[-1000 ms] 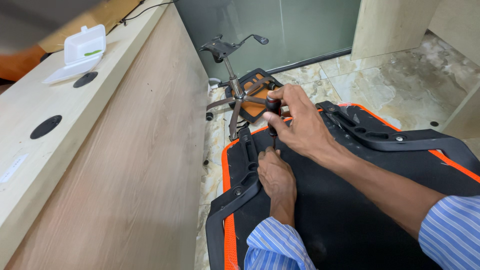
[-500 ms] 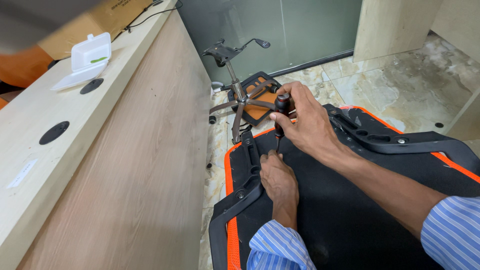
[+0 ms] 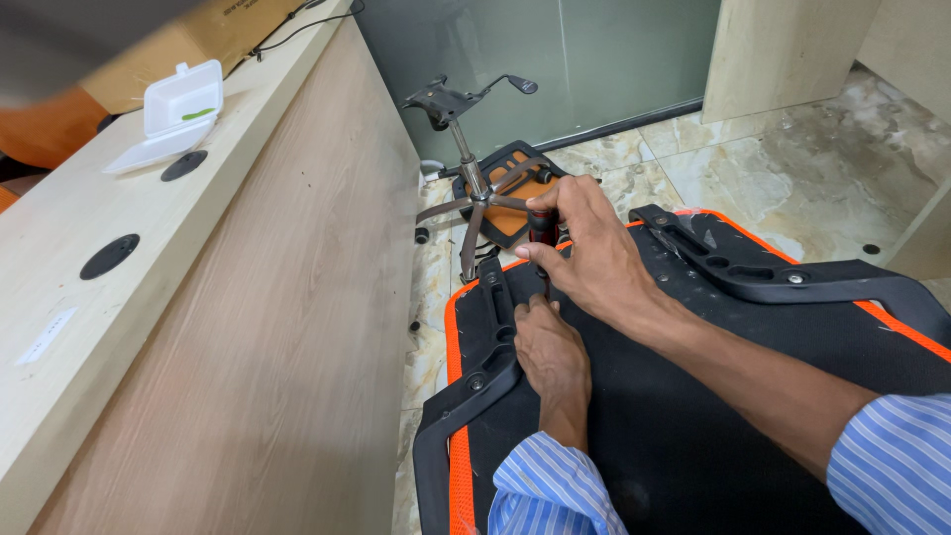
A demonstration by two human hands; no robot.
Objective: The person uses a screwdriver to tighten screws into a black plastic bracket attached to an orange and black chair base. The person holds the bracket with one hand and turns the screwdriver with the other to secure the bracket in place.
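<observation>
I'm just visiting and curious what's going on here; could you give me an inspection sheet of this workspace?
Surface: black chair seat underside with orange trim, lying on marbled floor tiles.
Job's things: black-handled screwdriver, upright; black plastic armrest bracket.
Clutter: white foam clamshell box; five-legged metal chair base.
Fingers: right hand grips the screwdriver; left hand rests at its tip.
Cables: black cable on the pale wooden desk.
Surroundings: frosted glass panel.

Screwdriver (image 3: 541,230) — dark handle, upright, tip down at the seat's far left edge, mostly hidden by fingers. Seat (image 3: 693,416) — black underside up, orange trim around the rim, lies on the floor at near right; black armrest brackets lie on its left and far sides.
</observation>
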